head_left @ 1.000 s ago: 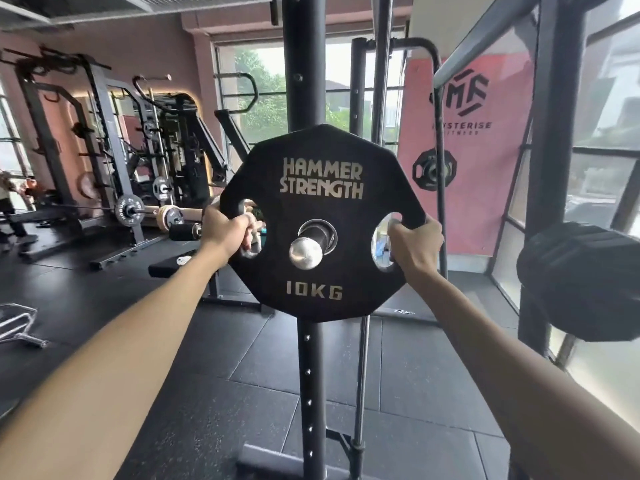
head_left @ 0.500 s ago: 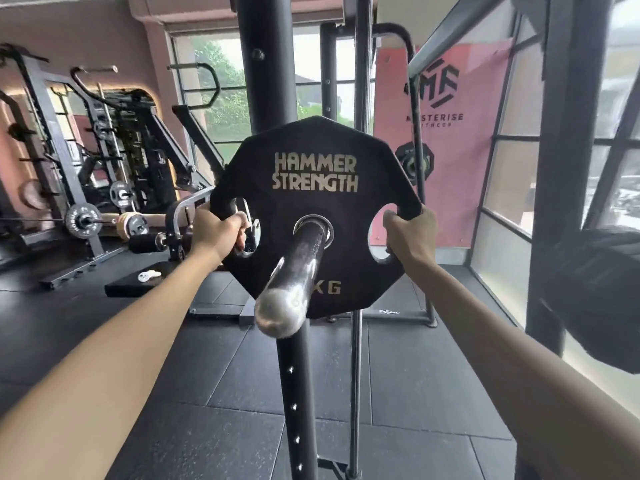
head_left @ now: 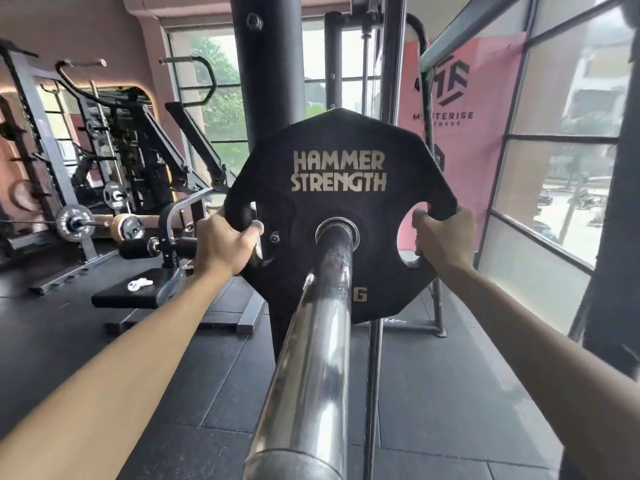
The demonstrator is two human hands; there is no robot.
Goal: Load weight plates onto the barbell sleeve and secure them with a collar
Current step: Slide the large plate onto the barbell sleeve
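Black weight plate [head_left: 337, 202] sits threaded on chrome barbell sleeve [head_left: 311, 358], far along it. Left hand [head_left: 225, 242] and right hand [head_left: 441, 237] each grip a plate cut-out, fingers curled.

Commercial gym, black rubber floor tiles [head_left: 104, 341], squat racks [head_left: 41, 140], loaded barbells [head_left: 74, 223], padded bench [head_left: 138, 292], pink fitness banner [head_left: 460, 109], large windows [head_left: 561, 185]

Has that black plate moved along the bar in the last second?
Yes. The weight plate slid farther along the barbell sleeve, away from its near end, toward the rack upright.
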